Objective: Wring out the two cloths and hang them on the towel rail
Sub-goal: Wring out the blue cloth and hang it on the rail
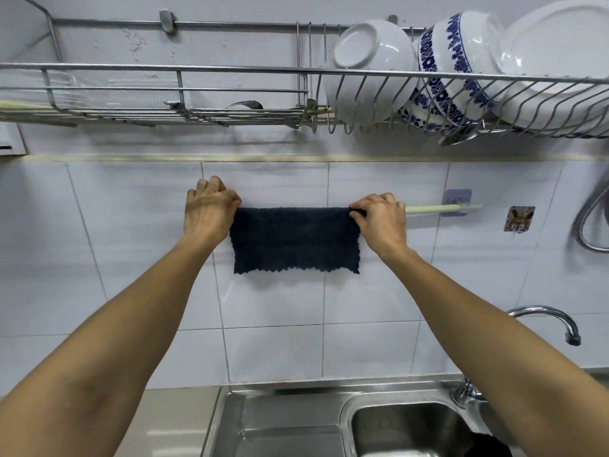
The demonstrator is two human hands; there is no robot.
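Observation:
A dark navy cloth [295,240] hangs spread flat against the white tiled wall, draped over a pale towel rail [428,209] whose right end shows beyond it. My left hand [207,209] pinches the cloth's top left corner. My right hand [382,219] pinches its top right corner. A second dark cloth [487,445] lies in the sink basin [395,423] at the bottom right, partly hidden by my right forearm.
A steel dish rack [230,69] runs along the wall above, holding bowls [369,64] and plates [557,61] on the right. A curved tap [547,316] stands at the right of the sink. A metal hose [590,222] hangs at the far right.

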